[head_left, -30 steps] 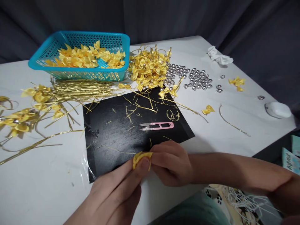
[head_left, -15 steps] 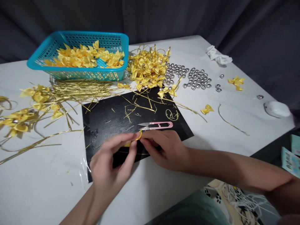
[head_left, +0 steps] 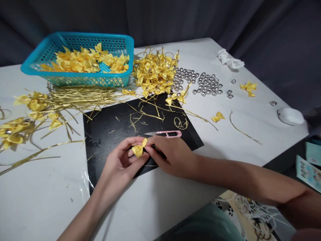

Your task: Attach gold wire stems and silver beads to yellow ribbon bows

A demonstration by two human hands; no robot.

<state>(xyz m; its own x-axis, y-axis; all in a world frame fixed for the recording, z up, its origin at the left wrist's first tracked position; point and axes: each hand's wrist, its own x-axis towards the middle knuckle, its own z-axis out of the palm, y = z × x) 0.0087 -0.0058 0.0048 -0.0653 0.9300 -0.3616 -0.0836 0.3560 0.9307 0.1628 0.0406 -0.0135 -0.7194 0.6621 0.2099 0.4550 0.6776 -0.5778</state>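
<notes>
Pinching the bow [head_left: 137,150] over the mat [head_left: 107,120], the left hand's [head_left: 122,157] fingers hold it from the left. Its long axis slants up toward the right hand [head_left: 173,155], whose fingers press together at its right edge (what they grip is hidden). Both hands are equally near. The snips [head_left: 167,132], just beyond, are partly covered.

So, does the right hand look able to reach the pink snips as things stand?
Probably yes: the pink snips lie just beyond the right hand, with nothing seen lying on them, but it is busy at the yellow bow.
</notes>
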